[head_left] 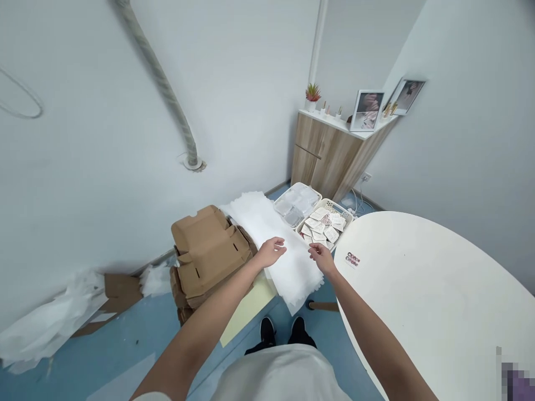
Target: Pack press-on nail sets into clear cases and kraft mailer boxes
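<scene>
My left hand (pixel 271 252) hovers over a stack of thin white sheets (pixel 295 273), its fingers bent but apart, with nothing visible in them. Between that stack and the round table, my right hand (pixel 322 257) is loosely curled, thumb and fingers apart, and holds nothing I can see. Just beyond it stands a white basket (pixel 350 216) of small printed cards (pixel 331 234). Next to this basket is another tray with clear plastic packets (pixel 301 197). On the table near my right wrist lies a small card with dark red, nail-like pieces (pixel 352 259).
Flattened brown cardboard boxes (pixel 213 250) are piled on the left, with a yellow sheet (pixel 248 309) beside them. The white round table (pixel 418 289) fills the right. A wooden cabinet (pixel 324 156) stands in the corner. Plastic wrapping (pixel 54 317) lies on the floor.
</scene>
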Tool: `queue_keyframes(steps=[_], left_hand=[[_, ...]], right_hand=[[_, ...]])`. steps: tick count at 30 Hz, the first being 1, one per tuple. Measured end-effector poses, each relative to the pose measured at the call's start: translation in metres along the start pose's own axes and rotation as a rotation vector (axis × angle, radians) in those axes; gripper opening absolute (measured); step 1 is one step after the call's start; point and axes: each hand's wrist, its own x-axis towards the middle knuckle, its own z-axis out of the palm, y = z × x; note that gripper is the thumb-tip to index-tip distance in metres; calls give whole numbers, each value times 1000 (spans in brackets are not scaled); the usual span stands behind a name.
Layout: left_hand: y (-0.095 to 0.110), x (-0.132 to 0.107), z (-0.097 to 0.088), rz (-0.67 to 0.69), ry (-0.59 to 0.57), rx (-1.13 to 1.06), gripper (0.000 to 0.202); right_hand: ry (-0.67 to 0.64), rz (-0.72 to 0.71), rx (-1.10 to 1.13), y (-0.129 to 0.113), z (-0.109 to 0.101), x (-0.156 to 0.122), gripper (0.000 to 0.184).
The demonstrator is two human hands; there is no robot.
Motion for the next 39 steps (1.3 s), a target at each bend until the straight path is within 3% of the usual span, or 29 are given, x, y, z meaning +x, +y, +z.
queue_keyframes(steps=[5, 9, 16, 20, 29, 34, 39], left_hand=[[17, 54, -1, -44, 86, -167, 27], [23, 92, 6, -80, 121, -197, 30], [10, 165, 23, -147, 233, -87, 45], [3, 194, 29, -221, 280, -11, 48], [-7, 206, 44, -236, 257, 156, 41], [-3, 197, 46, -219, 324, -33, 37], [14, 167, 46, -192, 347, -344, 28]], right_hand=[[53, -34, -22, -15, -2, 22, 31], [106, 2, -12, -28, -11, 59, 34], [204, -5, -147, -37, -10, 137, 45], [193, -10, -209, -33, -3, 165, 52], [186, -13, -284, -21, 8, 180, 52], [231, -68, -209, -28, 14, 170, 52], [238, -114, -7, -47, 12, 136, 54]])
